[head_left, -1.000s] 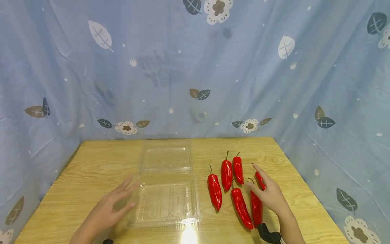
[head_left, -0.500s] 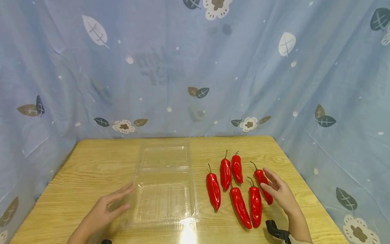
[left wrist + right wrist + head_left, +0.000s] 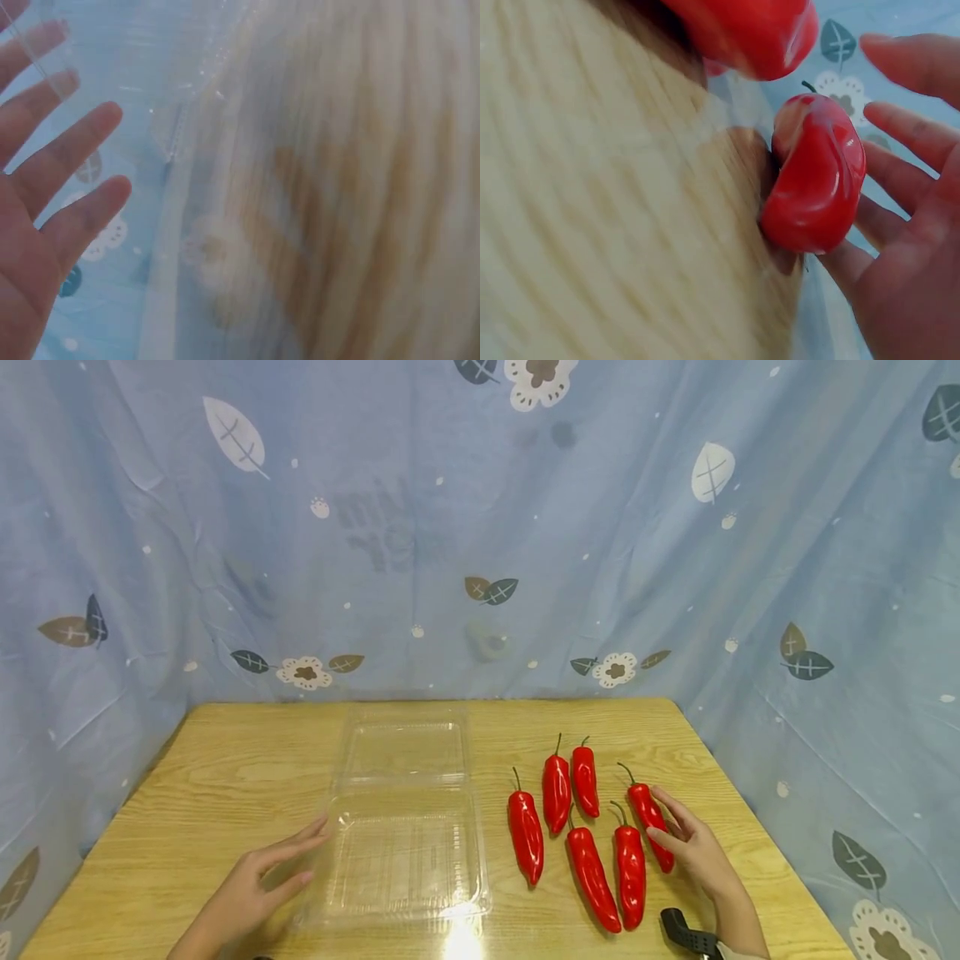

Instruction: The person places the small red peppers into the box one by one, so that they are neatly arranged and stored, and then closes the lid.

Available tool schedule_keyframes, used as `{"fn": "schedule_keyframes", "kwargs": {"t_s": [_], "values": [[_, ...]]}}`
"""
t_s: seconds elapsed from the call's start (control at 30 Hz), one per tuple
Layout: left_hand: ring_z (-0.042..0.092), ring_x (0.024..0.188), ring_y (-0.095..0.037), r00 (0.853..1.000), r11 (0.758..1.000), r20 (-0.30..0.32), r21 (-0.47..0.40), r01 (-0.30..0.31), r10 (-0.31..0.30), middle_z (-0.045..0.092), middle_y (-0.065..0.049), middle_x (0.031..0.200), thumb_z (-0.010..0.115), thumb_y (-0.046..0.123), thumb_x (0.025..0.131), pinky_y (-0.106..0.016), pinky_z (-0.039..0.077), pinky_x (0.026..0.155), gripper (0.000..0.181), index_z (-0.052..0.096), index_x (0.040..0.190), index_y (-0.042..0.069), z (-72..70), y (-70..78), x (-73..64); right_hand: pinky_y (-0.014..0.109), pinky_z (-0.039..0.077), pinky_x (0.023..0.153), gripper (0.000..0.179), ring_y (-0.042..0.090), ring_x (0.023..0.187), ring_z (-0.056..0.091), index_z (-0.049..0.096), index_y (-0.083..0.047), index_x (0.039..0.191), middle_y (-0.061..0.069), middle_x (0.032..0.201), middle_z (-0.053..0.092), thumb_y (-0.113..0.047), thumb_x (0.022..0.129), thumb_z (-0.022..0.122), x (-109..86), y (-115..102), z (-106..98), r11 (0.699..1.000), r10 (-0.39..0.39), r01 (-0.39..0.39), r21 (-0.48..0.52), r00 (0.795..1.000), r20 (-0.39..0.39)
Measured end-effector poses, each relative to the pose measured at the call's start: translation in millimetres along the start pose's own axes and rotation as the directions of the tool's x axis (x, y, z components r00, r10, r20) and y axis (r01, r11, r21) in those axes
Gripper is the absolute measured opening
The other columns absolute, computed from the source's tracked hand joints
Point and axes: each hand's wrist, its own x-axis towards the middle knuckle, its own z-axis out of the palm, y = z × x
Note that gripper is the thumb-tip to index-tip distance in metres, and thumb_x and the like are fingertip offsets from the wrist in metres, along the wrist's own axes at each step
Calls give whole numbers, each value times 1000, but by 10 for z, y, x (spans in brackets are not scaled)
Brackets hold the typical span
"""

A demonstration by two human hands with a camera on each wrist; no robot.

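Note:
My right hand (image 3: 701, 852) is beside the rightmost red chili pepper (image 3: 651, 820), thumb and fingers spread around its right side. In the right wrist view, that pepper (image 3: 817, 184) lies on the table with fingers behind it, and the thumb is apart from it. Further left lie several more red chili peppers with green stems, among them the chili pepper (image 3: 630, 872) nearest to it. My left hand (image 3: 251, 885) is at the left side of a clear plastic clamshell box (image 3: 480, 860), fingers extended and holding nothing. The box lies unfolded, its other half (image 3: 408, 752) towards the back.
The wooden table (image 3: 247, 777) ends at a blue curtain (image 3: 420, 527) with leaves and flowers, which also hangs at both sides. A black strap mount (image 3: 686, 935) sits on the right wrist. Light glares on the table in front of the box.
My right hand has moved right and slightly down, from over the right-hand peppers to beside the rightmost one, uncovering them. My left hand has drifted slightly left and down.

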Motion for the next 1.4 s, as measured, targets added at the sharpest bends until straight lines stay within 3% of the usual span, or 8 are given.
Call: {"fn": "schedule_keyframes", "kwargs": {"t_s": [0.17, 0.27, 0.37, 0.47, 0.73, 0.97, 1.2, 1.4], "values": [[33, 134, 5, 1000, 1000, 7, -2, 3, -2, 38, -25, 145, 63, -7, 84, -5, 27, 101, 48, 54, 131, 0, 16, -36, -13, -3, 29, 93, 65, -19, 124, 26, 31, -4, 148, 25, 155, 19, -15, 92, 62, 13, 28, 5, 999, 45, -45, -11, 999, 16], [32, 134, 5, 1000, 999, 11, -33, 14, -14, 36, -26, 146, 62, -7, 85, -6, 28, 101, 46, 53, 131, -3, 22, -51, -28, -4, 28, 91, 67, 10, 141, 24, 31, -7, 149, 23, 155, 19, -18, 91, 63, 26, 19, 9, 996, 81, -80, -45, 996, 22], [32, 134, 5, 1000, 999, 11, -44, 17, -16, 36, -24, 147, 61, -6, 86, -8, 29, 101, 45, 53, 130, -4, 30, -59, -35, -4, 26, 89, 68, 42, 140, 20, 31, -8, 149, 22, 156, 19, -20, 90, 65, 37, 6, 16, 991, 108, -106, -76, 994, 22], [33, 133, 3, 1000, 1000, -7, -20, -5, 4, 38, -22, 147, 62, -9, 84, -10, 30, 100, 45, 54, 128, -4, 40, -75, -40, -6, 23, 87, 70, 47, 138, 19, 33, -8, 148, 21, 156, 20, -21, 89, 67, 50, 3, 25, 989, 118, -116, -96, 993, 15], [35, 132, 4, 1000, 1000, -26, 18, 0, 1, 40, -24, 144, 64, -8, 83, -11, 32, 99, 44, 57, 126, -2, 66, -122, -49, -5, 23, 84, 72, 43, 139, 23, 31, -10, 149, 20, 155, 24, -23, 88, 67, 62, 26, 40, 979, 151, -151, -136, 988, -12], [37, 132, -1, 996, 998, -59, -5, -66, 65, 41, -20, 145, 64, -13, 80, -10, 31, 100, 46, 57, 124, -5, 85, -107, -40, -6, 25, 84, 73, 42, 138, 27, 30, -9, 149, 22, 153, 26, -23, 89, 67, 51, 32, 48, 972, 178, -184, -146, 983, -50], [36, 132, 2, 999, 999, -28, -26, -30, 30, 40, -31, 141, 63, -12, 81, -8, 31, 101, 44, 57, 124, -6, 83, -155, -54, -5, 29, 81, 68, 41, 132, 37, 33, -7, 148, 24, 149, 33, -24, 90, 65, 27, 42, 64, 966, 170, -189, -174, 979, -115], [36, 132, 3, 1000, 999, -27, -40, -17, 16, 38, -33, 140, 63, -13, 81, -8, 32, 101, 43, 56, 123, -9, 83, -158, -59, -2, 38, 80, 67, -14, 107, 45, 34, -5, 147, 27, 145, 37, -27, 92, 64, 9, 35, 69, 976, 182, -198, -91, 970, -164]]}}
